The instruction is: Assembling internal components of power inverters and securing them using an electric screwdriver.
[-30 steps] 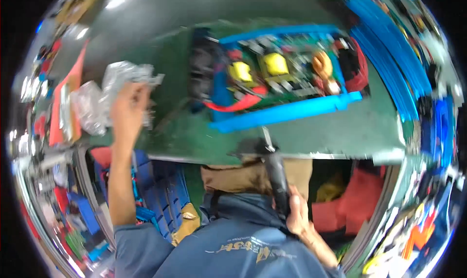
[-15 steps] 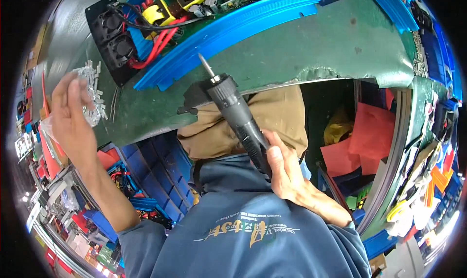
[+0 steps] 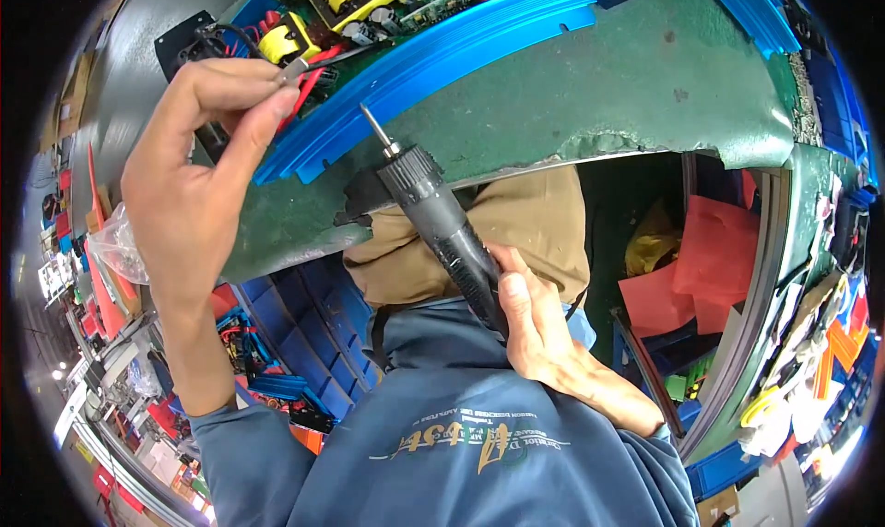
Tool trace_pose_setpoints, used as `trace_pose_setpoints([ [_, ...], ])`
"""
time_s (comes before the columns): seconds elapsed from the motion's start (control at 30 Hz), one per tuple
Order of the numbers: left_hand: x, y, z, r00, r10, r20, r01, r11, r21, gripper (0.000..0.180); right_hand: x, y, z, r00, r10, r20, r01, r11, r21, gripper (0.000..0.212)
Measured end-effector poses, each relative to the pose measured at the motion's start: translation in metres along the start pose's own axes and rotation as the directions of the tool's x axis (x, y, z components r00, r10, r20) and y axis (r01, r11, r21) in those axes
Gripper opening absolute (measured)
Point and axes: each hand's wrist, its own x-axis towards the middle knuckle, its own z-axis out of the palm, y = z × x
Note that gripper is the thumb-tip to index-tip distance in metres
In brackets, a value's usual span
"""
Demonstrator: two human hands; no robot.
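Between the thumb and forefinger of my left hand is a small silver metal piece, held up in front of an open device in a blue metal housing. Yellow-wrapped transformers and red wires show inside that device, while my left hand covers most of its black fan end. My right hand is wrapped round the grip of a black electric screwdriver. Its bit points up and to the left, close to the near wall of the blue housing in the picture.
The device lies on a green-topped workbench with a worn front edge. Another blue metal profile is at the far right. Red sheets fill an opening under the bench. A clear plastic bag sits left of my left wrist.
My left hand has moved right from the pile of small silver pieces to the device, now with one metal piece in its fingertips. The screwdriver has shifted only slightly left.
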Motion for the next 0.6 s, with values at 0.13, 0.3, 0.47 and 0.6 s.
trace_pose_setpoints([
  [0.13,0.002,0.009,0.001,0.985,-0.170,-0.039,0.170,0.985,0.006,0.011,0.003,-0.010,0.000,0.999,0.053,0.010,-0.054,0.993,0.106,0.050],
  [0.3,0.008,0.016,-0.009,0.993,0.058,0.105,-0.091,0.933,0.348,0.013,0.003,-0.010,-0.004,0.989,0.088,0.117,-0.119,0.950,0.289,0.065],
  [0.47,0.025,0.011,0.005,0.963,0.223,0.154,-0.266,0.889,0.373,0.012,0.001,-0.003,-0.002,0.992,0.053,0.113,-0.081,0.964,0.253,0.077],
  [0.6,0.037,0.009,0.001,0.914,0.263,0.309,-0.370,0.852,0.371,0.011,-0.003,-0.004,0.000,0.986,0.070,0.149,-0.112,0.948,0.296,0.076],
])
